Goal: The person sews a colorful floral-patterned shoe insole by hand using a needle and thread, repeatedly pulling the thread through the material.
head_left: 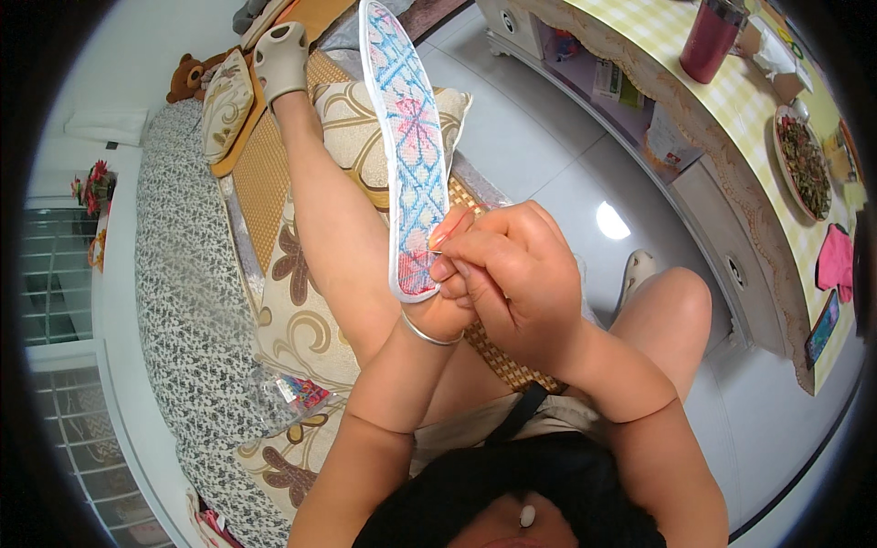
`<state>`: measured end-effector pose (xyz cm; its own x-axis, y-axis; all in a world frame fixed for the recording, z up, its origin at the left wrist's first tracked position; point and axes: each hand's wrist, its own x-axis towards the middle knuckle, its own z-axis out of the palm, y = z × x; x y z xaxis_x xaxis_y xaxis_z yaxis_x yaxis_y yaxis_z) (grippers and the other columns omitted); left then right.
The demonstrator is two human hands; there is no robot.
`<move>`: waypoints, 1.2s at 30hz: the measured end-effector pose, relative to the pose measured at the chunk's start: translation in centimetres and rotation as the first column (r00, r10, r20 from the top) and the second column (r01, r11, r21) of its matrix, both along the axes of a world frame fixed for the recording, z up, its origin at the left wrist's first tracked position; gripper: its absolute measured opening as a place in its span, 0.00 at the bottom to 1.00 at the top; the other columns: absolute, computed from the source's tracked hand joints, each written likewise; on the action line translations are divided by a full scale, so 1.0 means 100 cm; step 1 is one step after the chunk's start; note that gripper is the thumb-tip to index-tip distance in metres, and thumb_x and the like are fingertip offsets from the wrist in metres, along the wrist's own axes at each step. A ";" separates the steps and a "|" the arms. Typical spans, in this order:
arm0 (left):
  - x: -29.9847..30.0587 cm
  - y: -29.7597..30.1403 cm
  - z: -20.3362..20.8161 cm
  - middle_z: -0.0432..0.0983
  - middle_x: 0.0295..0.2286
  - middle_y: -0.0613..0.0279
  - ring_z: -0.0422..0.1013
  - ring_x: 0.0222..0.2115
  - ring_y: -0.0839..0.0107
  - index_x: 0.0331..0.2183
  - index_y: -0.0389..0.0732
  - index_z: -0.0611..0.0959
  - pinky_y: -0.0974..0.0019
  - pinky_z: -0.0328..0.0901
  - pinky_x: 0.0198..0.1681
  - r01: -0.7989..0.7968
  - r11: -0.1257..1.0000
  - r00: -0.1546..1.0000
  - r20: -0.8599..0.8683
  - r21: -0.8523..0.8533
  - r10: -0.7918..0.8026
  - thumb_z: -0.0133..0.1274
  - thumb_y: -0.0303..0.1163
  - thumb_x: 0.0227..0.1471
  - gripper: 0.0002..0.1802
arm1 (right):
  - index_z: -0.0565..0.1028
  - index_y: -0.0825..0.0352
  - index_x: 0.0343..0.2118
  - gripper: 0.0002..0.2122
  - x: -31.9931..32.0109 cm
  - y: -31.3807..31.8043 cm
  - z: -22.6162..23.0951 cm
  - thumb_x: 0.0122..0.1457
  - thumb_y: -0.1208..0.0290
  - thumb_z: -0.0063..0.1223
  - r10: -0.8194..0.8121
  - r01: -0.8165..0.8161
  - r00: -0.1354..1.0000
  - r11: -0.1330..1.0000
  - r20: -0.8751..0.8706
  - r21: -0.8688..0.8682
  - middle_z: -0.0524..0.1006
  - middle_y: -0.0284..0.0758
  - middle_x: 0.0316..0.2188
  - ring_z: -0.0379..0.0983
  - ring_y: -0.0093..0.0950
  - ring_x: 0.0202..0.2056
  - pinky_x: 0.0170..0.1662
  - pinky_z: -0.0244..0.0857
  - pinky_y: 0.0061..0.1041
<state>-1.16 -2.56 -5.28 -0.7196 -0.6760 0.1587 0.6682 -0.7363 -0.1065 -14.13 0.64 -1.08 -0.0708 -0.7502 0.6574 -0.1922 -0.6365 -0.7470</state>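
Note:
An embroidered insole (pixel 408 155) with white edging stands nearly upright in front of me, its mesh face stitched in a blue lattice with pink flowers. My left hand (pixel 448 297), a silver bangle at its wrist, grips the heel end. In front of it, my right hand (pixel 521 265) is closed in a pinch at the insole's edge. A thin needle (pixel 436 251) seems to be between those fingertips, with a bit of red thread beside it. Part of my left hand is hidden behind the right one.
I sit on a sofa with patterned cushions (pixel 356 128), one leg stretched along it. A plastic packet of coloured thread (pixel 306 393) lies at my left. On the right, a cabinet with a checked tablecloth (pixel 754 100) bears a red tumbler (pixel 713 41), a plate of food (pixel 802 164) and a phone (pixel 822 329).

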 end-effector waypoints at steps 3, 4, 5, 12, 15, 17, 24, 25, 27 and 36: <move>-0.002 0.001 -0.001 0.63 0.16 0.68 0.52 0.11 0.79 0.26 0.43 0.70 0.74 0.50 0.16 0.000 1.000 1.000 0.007 0.008 0.000 0.41 0.35 0.59 0.11 | 0.74 0.67 0.31 0.11 0.001 0.000 -0.004 0.41 0.82 0.56 0.001 -0.001 1.000 1.000 0.021 -0.002 0.73 0.33 0.27 0.70 0.33 0.30 0.35 0.65 0.28; -0.002 0.002 -0.001 0.63 0.16 0.68 0.52 0.11 0.79 0.26 0.43 0.70 0.75 0.50 0.16 -0.007 1.000 1.000 0.010 0.016 0.007 0.41 0.35 0.59 0.11 | 0.74 0.67 0.31 0.11 0.002 0.001 -0.004 0.41 0.81 0.57 0.003 -0.003 1.000 1.000 0.030 0.001 0.73 0.33 0.27 0.70 0.33 0.30 0.34 0.65 0.28; -0.001 0.002 -0.001 0.63 0.16 0.68 0.52 0.11 0.79 0.26 0.43 0.70 0.75 0.50 0.16 -0.008 1.000 1.000 0.015 0.018 0.007 0.41 0.35 0.59 0.11 | 0.74 0.67 0.31 0.11 0.002 0.000 -0.005 0.40 0.81 0.57 0.002 -0.001 1.000 1.000 0.021 -0.011 0.73 0.34 0.27 0.70 0.33 0.30 0.33 0.65 0.28; -0.002 0.006 0.001 0.62 0.16 0.68 0.52 0.12 0.80 0.26 0.43 0.70 0.75 0.49 0.16 -0.026 0.999 0.999 0.027 0.022 0.026 0.42 0.35 0.59 0.11 | 0.73 0.67 0.31 0.12 -0.002 0.001 -0.001 0.39 0.79 0.59 0.017 -0.017 1.000 1.000 -0.008 -0.021 0.72 0.36 0.28 0.69 0.35 0.30 0.33 0.65 0.29; -0.002 0.007 0.001 0.62 0.16 0.68 0.52 0.12 0.80 0.26 0.43 0.70 0.75 0.49 0.16 -0.036 0.999 0.999 0.028 0.020 0.035 0.42 0.35 0.59 0.11 | 0.73 0.67 0.31 0.13 -0.002 0.001 -0.002 0.39 0.79 0.59 0.021 -0.021 1.000 1.000 -0.016 -0.023 0.72 0.35 0.28 0.69 0.35 0.30 0.33 0.65 0.30; -0.001 0.007 0.000 0.62 0.16 0.68 0.52 0.12 0.80 0.26 0.43 0.70 0.75 0.49 0.16 -0.043 0.999 0.999 0.034 0.021 0.042 0.42 0.35 0.59 0.11 | 0.73 0.67 0.31 0.13 -0.002 0.000 -0.003 0.39 0.79 0.59 0.023 -0.023 1.000 0.999 -0.016 -0.027 0.72 0.35 0.27 0.69 0.35 0.29 0.33 0.65 0.29; 0.003 0.007 0.003 0.62 0.16 0.69 0.52 0.12 0.81 0.26 0.43 0.69 0.76 0.48 0.16 -0.070 0.998 0.996 0.056 0.009 0.069 0.42 0.35 0.59 0.11 | 0.74 0.68 0.31 0.12 0.001 -0.001 -0.005 0.39 0.79 0.59 0.020 -0.020 1.000 0.999 -0.003 -0.043 0.72 0.34 0.26 0.69 0.34 0.29 0.33 0.65 0.28; 0.004 0.008 0.003 0.62 0.16 0.69 0.52 0.12 0.81 0.26 0.43 0.69 0.76 0.48 0.16 -0.073 0.997 0.996 0.058 0.009 0.072 0.42 0.35 0.59 0.11 | 0.74 0.68 0.30 0.12 0.002 -0.001 -0.005 0.39 0.79 0.59 0.018 -0.018 1.000 0.999 -0.001 -0.044 0.72 0.34 0.26 0.69 0.33 0.29 0.33 0.65 0.28; 0.002 0.006 0.002 0.61 0.16 0.69 0.52 0.12 0.81 0.26 0.43 0.69 0.76 0.48 0.16 -0.073 0.997 0.996 0.061 0.011 0.072 0.43 0.35 0.59 0.11 | 0.74 0.68 0.30 0.12 0.001 -0.001 -0.005 0.39 0.79 0.59 0.012 -0.012 1.000 0.999 0.009 -0.039 0.72 0.34 0.26 0.69 0.33 0.29 0.33 0.65 0.28; 0.004 0.009 0.010 0.61 0.16 0.69 0.52 0.13 0.82 0.26 0.43 0.69 0.76 0.47 0.16 -0.159 0.987 0.968 0.193 -0.010 0.158 0.43 0.35 0.59 0.11 | 0.74 0.68 0.29 0.11 0.001 -0.001 -0.003 0.39 0.80 0.58 0.033 -0.032 0.999 0.999 0.038 -0.024 0.72 0.35 0.26 0.69 0.35 0.28 0.32 0.65 0.28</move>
<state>-0.80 -1.68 -4.33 -0.6201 -0.7842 0.0236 0.7845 -0.6193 0.0319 -14.03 0.55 -1.33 -0.0723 -0.7370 0.6720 -0.1423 -0.6593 -0.7383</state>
